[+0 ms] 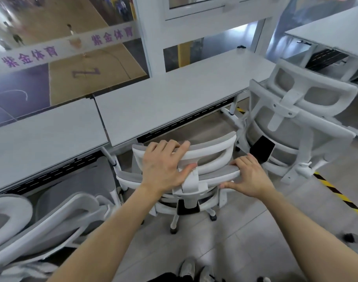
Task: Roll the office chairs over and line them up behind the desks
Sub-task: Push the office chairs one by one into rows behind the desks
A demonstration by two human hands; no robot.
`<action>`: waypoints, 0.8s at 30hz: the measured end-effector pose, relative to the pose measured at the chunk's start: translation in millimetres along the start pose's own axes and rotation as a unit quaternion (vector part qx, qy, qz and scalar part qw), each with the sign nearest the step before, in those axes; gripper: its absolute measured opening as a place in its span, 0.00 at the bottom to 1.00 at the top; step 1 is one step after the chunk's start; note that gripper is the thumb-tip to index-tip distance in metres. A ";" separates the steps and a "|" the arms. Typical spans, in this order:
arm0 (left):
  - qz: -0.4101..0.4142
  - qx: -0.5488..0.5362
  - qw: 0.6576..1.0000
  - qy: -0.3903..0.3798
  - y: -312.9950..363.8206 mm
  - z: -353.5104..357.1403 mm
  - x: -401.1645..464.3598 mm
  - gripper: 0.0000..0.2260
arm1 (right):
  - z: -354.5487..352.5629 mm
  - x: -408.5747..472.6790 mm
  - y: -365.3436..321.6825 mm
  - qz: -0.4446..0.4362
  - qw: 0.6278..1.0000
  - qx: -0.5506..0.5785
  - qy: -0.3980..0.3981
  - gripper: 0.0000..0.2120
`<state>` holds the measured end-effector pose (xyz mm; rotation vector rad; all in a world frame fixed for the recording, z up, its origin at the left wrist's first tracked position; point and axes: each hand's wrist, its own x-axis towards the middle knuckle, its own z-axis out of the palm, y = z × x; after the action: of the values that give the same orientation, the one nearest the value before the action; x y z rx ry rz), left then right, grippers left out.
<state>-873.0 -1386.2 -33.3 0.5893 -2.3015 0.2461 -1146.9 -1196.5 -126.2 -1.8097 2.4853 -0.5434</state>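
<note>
Middle chair (206, 159) behind desk (164, 104); second chair (292, 123) right, third chair (41, 220) left.

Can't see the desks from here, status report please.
Left hand on headrest, right hand on backrest top. Middle chair at desk. Chairs either side, nothing blocking.

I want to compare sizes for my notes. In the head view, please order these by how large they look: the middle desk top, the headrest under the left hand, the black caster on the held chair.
1. Middle desk top, largest.
2. Headrest under the left hand.
3. Black caster, smallest.
The gaps are clear, so nearness to the camera does not change this order.
</note>
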 end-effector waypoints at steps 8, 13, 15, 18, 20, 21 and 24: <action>-0.012 0.017 1.000 0.021 10.9 9.4 11.3 0.24 | -3.8 20.3 24.3 -0.039 0.999 -0.009 -0.008 0.43; -0.037 0.049 0.998 0.028 21.4 24.7 25.1 0.24 | -1.2 51.9 52.1 -0.082 0.996 0.015 0.008 0.41; -0.059 0.066 0.996 0.029 27.9 31.1 33.3 0.24 | -1.8 68.5 62.2 -0.095 0.995 0.024 -0.001 0.41; -0.095 0.095 0.991 0.011 36.7 38.5 42.1 0.24 | 1.4 94.7 77.3 -0.119 0.992 0.040 -0.014 0.41; -0.124 0.105 0.987 -0.012 43.5 39.7 46.2 0.25 | 4.3 109.8 84.3 -0.134 0.990 0.045 -0.016 0.41; -0.137 0.113 0.984 -0.024 46.2 40.6 47.6 0.26 | 6.4 116.8 87.5 -0.143 0.988 0.048 -0.012 0.42; -0.167 0.140 0.973 -0.074 50.5 44.5 52.0 0.34 | 12.5 130.3 94.7 -0.163 0.985 0.057 -0.008 0.43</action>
<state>-957.2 -1374.8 -28.6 1.1601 -2.2776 0.3754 -1274.0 -1295.3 -141.0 -2.1757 2.1077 -0.6634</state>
